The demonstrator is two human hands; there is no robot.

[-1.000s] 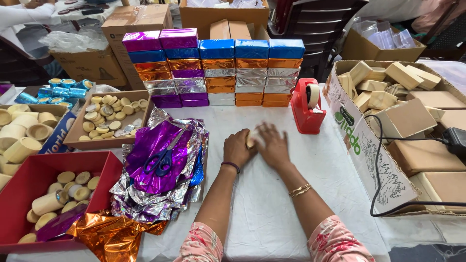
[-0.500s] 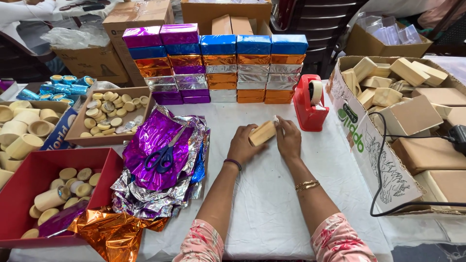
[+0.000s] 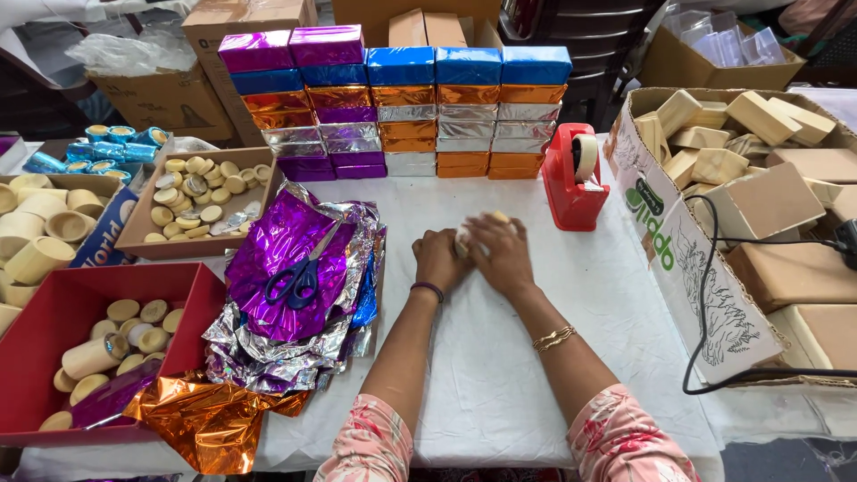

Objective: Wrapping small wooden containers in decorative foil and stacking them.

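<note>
Your hands have drawn closer since half a second ago: the tan block (image 3: pixel 473 234) that lay slanted between them is now mostly covered, blurred, clasped by your left hand (image 3: pixel 439 259) and right hand (image 3: pixel 504 254) together on the white table (image 3: pixel 500 375). Nearest you on the left, orange foil (image 3: pixel 205 419) spills over the table edge beside a red tray (image 3: pixel 36 339) of tan rounds. Scissors (image 3: pixel 299 277) lie on the purple foil pile (image 3: pixel 295 268), just left of your hands. Bare cloth runs from your hands back to you. To the right stands an open carton (image 3: pixel 687 259) of tan blocks with a black cable over its rim. Beyond, a red tape dispenser (image 3: pixel 574 178), then stacked foil-wrapped boxes (image 3: pixel 402 107) in purple, blue, orange and silver.
</note>
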